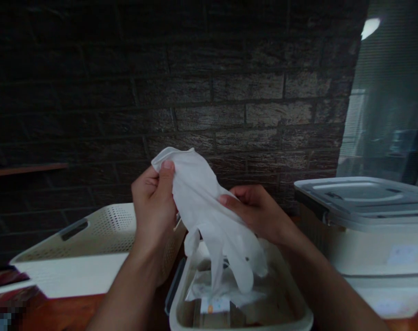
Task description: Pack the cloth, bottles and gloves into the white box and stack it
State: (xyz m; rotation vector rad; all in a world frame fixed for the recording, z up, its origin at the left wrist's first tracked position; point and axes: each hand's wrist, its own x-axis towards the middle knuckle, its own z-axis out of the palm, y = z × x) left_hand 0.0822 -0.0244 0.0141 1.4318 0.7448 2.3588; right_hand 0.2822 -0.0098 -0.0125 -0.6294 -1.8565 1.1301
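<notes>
A white glove [202, 193] is held up between my two hands, its cuff toward the upper left and its limp fingers hanging down. My left hand [155, 188] pinches the cuff, thumb on top. On the glove's right edge, my right hand [253, 204] grips the material with its thumb in front; its other fingers are partly hidden. Below the glove stands an open cream bin [300, 319] with a clear plastic packet [204, 285] inside. The hanging glove fingers cover part of that packet.
To the left stands a cream perforated basket [74, 273]. Lidded storage boxes [367, 243] are stacked on the right. A dark brick wall [229, 92] rises behind, with a glass pane [384, 115] at the far right. The wooden table [71, 312] shows at lower left.
</notes>
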